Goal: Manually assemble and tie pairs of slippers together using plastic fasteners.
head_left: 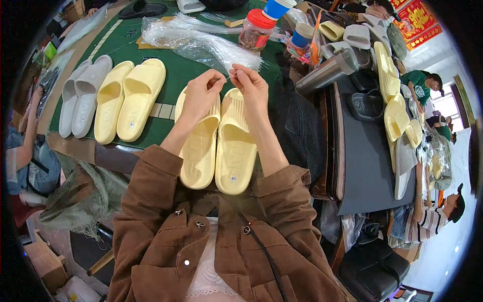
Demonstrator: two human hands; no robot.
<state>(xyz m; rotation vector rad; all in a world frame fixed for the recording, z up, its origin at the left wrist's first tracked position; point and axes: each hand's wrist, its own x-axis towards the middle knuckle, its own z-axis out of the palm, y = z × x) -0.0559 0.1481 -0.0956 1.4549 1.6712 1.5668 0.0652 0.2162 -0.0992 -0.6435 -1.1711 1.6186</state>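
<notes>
My left hand (204, 93) and my right hand (249, 88) are raised close together over a pair of pale yellow slide sandals. Both hands have their fingertips pinched; what sits between them is too fine to make out. Beneath my left wrist is the left yellow slide (197, 161), and the right yellow slide (235, 161) lies beside it, a small round sticker on its heel. Their far ends are partly hidden by my hands. Just beyond my fingers lies a bundle of thin clear plastic strands (201, 43) on a plastic bag.
Another yellow pair (141, 100) and a grey pair (92, 98) rest on the green table at left. A red-lidded jar (254, 31), paper cups (302, 35) and a steel tumbler (327, 70) stand far right. More slides (395, 116) line a dark side table. Other people work nearby.
</notes>
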